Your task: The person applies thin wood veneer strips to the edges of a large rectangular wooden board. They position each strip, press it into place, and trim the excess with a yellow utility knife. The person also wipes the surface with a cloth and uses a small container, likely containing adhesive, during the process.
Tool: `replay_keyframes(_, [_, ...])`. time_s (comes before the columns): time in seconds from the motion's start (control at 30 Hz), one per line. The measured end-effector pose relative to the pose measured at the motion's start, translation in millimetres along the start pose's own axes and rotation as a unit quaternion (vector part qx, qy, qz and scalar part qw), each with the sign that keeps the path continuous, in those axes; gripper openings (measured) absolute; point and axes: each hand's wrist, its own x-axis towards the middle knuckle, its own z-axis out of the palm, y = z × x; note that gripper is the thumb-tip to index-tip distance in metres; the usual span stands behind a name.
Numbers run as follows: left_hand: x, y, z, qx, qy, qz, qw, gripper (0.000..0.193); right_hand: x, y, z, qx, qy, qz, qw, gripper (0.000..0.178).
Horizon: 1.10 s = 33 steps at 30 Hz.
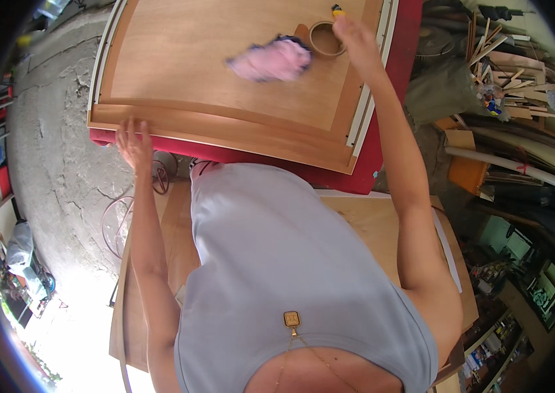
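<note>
A large wooden panel (205,85) with a raised wooden border lies on a red-covered surface (316,171) in front of me. My left hand (134,143) rests at its near left corner, with the fingers stretched over the border. Over the far right part of the panel, my right hand (356,38) is closed and somewhat blurred. A small yellow and black tool (337,11) sticks out past its fingers; its exact kind is unclear. Close beside that hand is a brown roll of tape (325,39). Left of the roll sits a crumpled pink cloth (274,60) with a dark edge, also blurred.
Behind my body is another wooden board (369,226). A thin hose (115,226) loops over the cracked concrete floor (55,144) on the left. Wood offcuts (516,75) and stacked long boards (519,164) fill the right side, near a grey round fan-like thing (433,42).
</note>
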Motion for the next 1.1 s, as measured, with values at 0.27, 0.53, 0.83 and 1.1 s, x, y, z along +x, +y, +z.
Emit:
replay_keyframes(0.27, [-13,198,-34,-0.234,-0.186,0.189,0.935,0.043,89,114,-38,-0.234,0.011,-0.097,0.967,0.03])
replay_keyframes(0.53, [-25,348,-36,-0.306,-0.374,0.421,0.768,0.035,66,62,-37,-0.324,0.106,-0.112,0.933,0.026])
replay_keyframes(0.83, [-45,384,-15,-0.324,-0.426,0.345,0.771,0.023,-135,23,-60,0.328,0.126,0.103,0.93,0.035])
replay_keyframes(1.1, [-40,406,-20,-0.248,-0.482,0.304,0.784,0.018,-300,40,1,-0.112,0.278,0.246,0.922,0.031])
